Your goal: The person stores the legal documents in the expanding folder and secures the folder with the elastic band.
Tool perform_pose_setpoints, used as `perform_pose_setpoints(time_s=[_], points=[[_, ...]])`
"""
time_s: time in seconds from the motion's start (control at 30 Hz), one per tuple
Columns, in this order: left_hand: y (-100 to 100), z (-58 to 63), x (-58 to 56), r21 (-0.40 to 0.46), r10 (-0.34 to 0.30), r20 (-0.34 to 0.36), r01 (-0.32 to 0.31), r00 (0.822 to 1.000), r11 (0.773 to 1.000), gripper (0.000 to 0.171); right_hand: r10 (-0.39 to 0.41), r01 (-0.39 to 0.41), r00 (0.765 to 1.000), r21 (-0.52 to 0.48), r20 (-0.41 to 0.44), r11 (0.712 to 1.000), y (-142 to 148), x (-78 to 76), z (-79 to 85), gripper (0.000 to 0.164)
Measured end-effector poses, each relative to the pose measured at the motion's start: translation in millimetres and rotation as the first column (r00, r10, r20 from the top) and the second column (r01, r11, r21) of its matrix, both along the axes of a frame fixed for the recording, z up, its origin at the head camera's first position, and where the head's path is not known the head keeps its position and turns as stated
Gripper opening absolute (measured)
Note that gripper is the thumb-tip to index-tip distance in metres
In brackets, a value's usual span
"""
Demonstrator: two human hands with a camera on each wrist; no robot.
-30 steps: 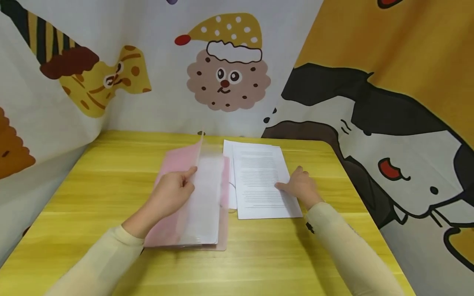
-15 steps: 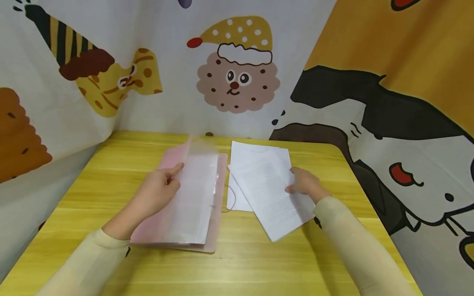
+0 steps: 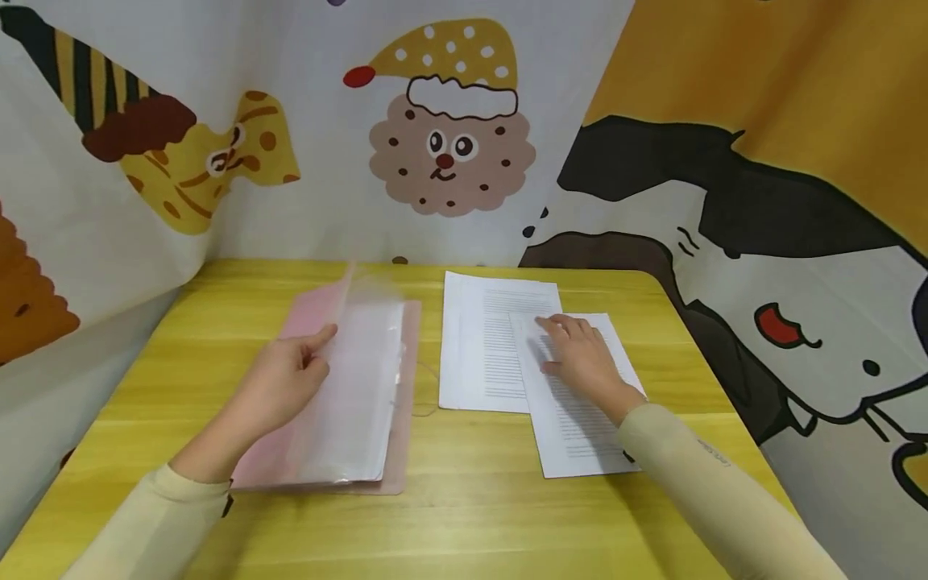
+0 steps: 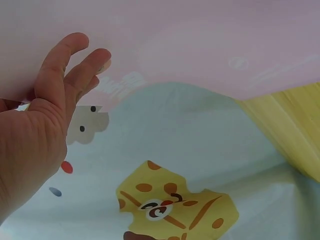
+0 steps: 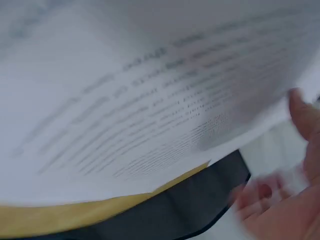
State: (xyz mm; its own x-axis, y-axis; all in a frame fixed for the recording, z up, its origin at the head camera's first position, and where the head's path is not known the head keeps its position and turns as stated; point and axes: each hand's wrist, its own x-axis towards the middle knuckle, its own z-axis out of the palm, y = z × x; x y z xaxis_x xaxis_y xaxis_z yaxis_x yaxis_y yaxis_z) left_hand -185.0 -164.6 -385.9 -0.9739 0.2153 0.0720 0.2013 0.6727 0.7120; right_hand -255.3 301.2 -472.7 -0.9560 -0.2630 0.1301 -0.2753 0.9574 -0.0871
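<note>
Yel. wood-grain tabletop point(image 3: 471, 528), far R corner rounded. Behind it a printed cloth point(image 3: 312, 48), mostly white L & ctr., w/ folds. Ctr.: pinkish cookie face point(image 3: 453, 193) w/ spotted yel. hat point(image 3: 460, 60), white brim, red tip. L: yel. spotted bow point(image 3: 192, 181) by a striped cone point(image 3: 97, 84); orange-brn. biscuit shape point(image 3: 32, 282) at edge. R: lg. b/w animal face point(image 3: 797, 298), red patch on it, orange-yel. area point(image 3: 790, 64) above.

Yellow wood-grain table point(image 3: 464, 524): 1 pink folder point(image 3: 404, 403) left, thin loop point(image 3: 438, 392) beside it, overlapping printed papers point(image 3: 500, 346) right.
</note>
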Motion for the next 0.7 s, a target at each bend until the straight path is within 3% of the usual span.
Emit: perform_pose_setpoints(time_s=[0.03, 0.07, 0.17, 0.23, 0.27, 0.33, 0.43, 0.57, 0.7], points=[[-1.0, -0.5, 0.8, -0.003, 0.003, 0.002, -0.003, 1.000, 1.000, 0.051, -0.112, 0.113, 0.993, -0.027, 0.039, 0.993, 4.4, 3.1, 3.0, 0.085], [-1.7, -0.9, 1.3, -0.009, 0.006, 0.002, -0.006, 1.000, 1.000, 0.051, -0.227, 0.232, 0.970, -0.052, 0.082, 0.971, 10.8, 6.0, 6.3, 0.098], [-2.5, -1.2, 1.0, -0.009, 0.000, -0.003, 0.000, 1.000, 1.000, 0.049, -0.465, 0.495, 0.850, -0.075, 0.246, 0.866, 39.0, 13.6, 14.3, 0.122], [-3.1, -1.0, 0.4, -0.002, -0.005, -0.018, 0.005, 1.000, 1.000, 0.044, -0.527, 0.586, 0.764, -0.061, 0.372, 0.808, 55.4, 16.4, 17.1, 0.132], [-3.8, -0.4, 0.2, -0.005, -0.002, -0.019, 0.002, 1.000, 1.000, 0.040, -0.528, 0.602, 0.735, -0.051, 0.425, 0.797, 61.7, 16.6, 17.5, 0.134], [-4.6, 0.7, -0.3, -0.007, 0.006, -0.023, -0.006, 1.000, 1.000, 0.032, -0.504, 0.609, 0.700, -0.055, 0.507, 0.791, 71.0, 16.5, 17.8, 0.137], [-5.5, 2.1, -1.1, -0.010, 0.017, -0.036, -0.018, 0.999, 1.000, 0.031, -0.475, 0.608, 0.689, -0.080, 0.547, 0.790, 78.0, 17.0, 19.2, 0.132], [-8.9, 4.5, -0.4, 0.018, 0.001, -0.026, 0.000, 1.000, 1.000, 0.035, -0.453, 0.612, 0.695, -0.128, 0.559, 0.780, 82.7, 20.0, 19.7, 0.114], [-14.6, 6.6, 2.9, 0.064, -0.018, 0.024, 0.017, 1.000, 0.998, 0.045, -0.419, 0.598, 0.722, -0.192, 0.551, 0.778, 84.4, 22.3, 17.5, 0.098]])
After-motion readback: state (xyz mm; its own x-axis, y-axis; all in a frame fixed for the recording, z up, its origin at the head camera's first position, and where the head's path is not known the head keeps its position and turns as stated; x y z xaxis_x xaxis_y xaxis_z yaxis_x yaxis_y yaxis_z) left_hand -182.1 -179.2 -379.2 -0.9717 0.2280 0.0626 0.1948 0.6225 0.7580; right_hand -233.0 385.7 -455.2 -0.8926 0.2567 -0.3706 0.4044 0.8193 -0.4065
